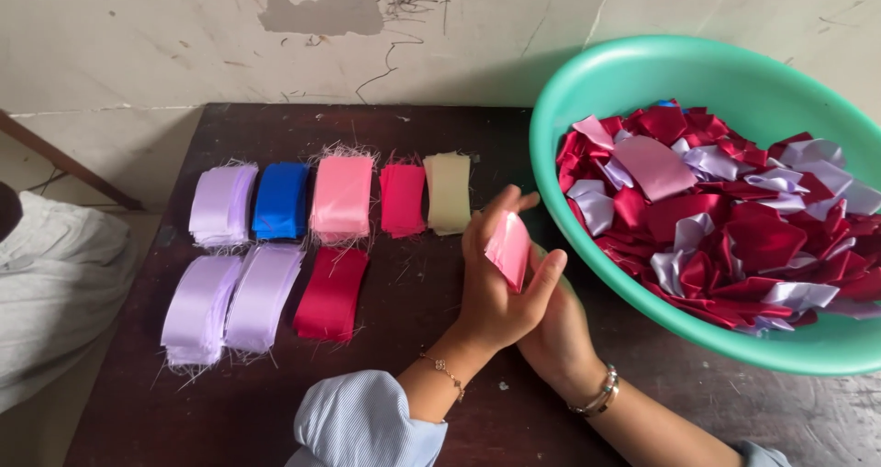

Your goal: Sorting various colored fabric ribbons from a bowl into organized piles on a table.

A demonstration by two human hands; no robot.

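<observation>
Ribbon piece (508, 249): pink satin, short, long axis tilted from near right to far left.
Left hand (496, 283): pinches it.
Right hand (555, 339): behind, grip hidden.

right hand (558, 334) mostly hidden behind left hand (500, 288); basin (587, 91) cropped right.

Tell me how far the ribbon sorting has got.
Done: eight stacks of ribbon pieces lie sorted by colour in two rows on the table. In hand: the left hand holds one pink piece, the right hand close under it. Left: the green basin holds a heap of mixed red, lilac and pink pieces.
</observation>
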